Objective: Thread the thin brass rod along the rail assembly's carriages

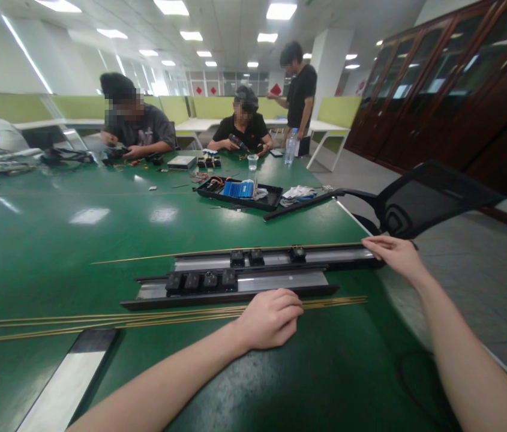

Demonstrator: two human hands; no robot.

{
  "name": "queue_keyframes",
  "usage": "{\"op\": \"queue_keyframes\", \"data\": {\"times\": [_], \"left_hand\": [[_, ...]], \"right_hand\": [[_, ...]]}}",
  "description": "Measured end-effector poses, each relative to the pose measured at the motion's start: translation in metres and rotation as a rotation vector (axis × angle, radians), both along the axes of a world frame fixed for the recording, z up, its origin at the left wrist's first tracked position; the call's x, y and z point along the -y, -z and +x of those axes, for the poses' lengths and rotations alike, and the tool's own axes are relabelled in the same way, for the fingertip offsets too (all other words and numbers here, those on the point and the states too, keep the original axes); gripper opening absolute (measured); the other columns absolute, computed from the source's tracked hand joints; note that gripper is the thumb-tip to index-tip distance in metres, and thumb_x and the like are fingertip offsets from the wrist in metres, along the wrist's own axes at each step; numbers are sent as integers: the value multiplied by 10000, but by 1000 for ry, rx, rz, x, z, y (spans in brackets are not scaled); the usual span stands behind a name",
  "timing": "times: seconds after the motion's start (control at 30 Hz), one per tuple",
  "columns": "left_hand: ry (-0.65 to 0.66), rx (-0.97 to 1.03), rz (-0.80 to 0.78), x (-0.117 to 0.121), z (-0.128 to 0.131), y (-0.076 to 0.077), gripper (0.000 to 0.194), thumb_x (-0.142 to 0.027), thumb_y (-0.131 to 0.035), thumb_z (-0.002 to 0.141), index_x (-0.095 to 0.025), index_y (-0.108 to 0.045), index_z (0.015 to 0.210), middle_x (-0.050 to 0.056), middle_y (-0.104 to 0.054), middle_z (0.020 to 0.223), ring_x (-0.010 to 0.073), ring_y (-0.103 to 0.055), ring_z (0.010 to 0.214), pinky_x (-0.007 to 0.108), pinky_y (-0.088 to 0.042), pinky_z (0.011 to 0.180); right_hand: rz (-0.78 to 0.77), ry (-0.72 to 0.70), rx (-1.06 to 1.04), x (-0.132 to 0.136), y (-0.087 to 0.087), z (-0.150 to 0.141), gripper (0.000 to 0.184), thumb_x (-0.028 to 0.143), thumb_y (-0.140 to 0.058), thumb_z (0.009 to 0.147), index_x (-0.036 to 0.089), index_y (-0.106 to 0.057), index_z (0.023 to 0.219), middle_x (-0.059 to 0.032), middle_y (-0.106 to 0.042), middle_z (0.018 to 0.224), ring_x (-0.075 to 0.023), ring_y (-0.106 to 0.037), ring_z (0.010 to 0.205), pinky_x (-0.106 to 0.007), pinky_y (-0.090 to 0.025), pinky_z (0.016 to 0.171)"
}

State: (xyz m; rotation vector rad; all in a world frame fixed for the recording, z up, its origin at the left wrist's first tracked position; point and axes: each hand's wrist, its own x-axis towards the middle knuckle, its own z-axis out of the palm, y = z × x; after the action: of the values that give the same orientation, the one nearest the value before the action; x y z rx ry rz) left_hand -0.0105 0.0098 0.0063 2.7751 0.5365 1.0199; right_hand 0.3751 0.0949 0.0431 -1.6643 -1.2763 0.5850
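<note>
A long thin brass rod (167, 257) lies along the far side of a black-edged metal rail (271, 261). My right hand (390, 252) pinches the rod's right end at the rail's tip. Three black blocks (257, 257) sit in that rail. Nearer to me is a second, shorter rail (280, 281), with several black blocks (210, 280) grouped at its left. In front of it, loose brass rods (145, 318) run side by side. My left hand (272, 319) rests over these rods with fingers curled closed; whatever is under them is hidden.
A flat silver bar with a black end (66, 381) lies at front left. Farther back are a black tray (266, 198) with blue parts, white gloves (298, 195), a dark strip (298, 208) and a water bottle (290, 147). A mesh chair (419, 198) stands right. Several people are beyond.
</note>
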Motion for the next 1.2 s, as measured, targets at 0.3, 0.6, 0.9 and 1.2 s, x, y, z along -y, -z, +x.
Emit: {"op": "queue_keyframes", "data": {"times": [0.3,0.6,0.9,1.2], "left_hand": [[-8,-87,-10,-2,2,5,238,-207,-468,973,-169,-687,1059,78,-734,1119,201,-627,1153,364,-449,989],[-8,-212,6,-2,3,6,187,-239,-526,955,-182,-690,1021,55,-739,1092,208,-602,1111,398,-384,988],[-19,-213,5,-2,4,5,204,-243,-508,971,-184,-699,1011,67,-736,1063,211,-604,1095,391,-380,994],[-34,-225,8,-2,5,7,195,-254,-526,969,-181,-703,1004,61,-732,1053,206,-603,1082,400,-382,978]], "right_hand": [[5,0,5,0,-3,-7,568,566,-845,620,111,-783,954,-17,-551,513,-144,-447,556,-316,-341,547],[10,-240,42,0,-13,-65,582,630,-758,728,118,-771,1004,37,-500,441,-101,-396,446,-263,-314,498],[-21,-457,-33,2,-5,-121,539,576,-740,780,114,-753,1056,49,-510,428,-86,-385,405,-242,-292,475],[-12,-399,-100,4,-2,-150,538,582,-740,764,117,-764,1033,48,-491,408,-89,-378,380,-237,-251,431]]}}
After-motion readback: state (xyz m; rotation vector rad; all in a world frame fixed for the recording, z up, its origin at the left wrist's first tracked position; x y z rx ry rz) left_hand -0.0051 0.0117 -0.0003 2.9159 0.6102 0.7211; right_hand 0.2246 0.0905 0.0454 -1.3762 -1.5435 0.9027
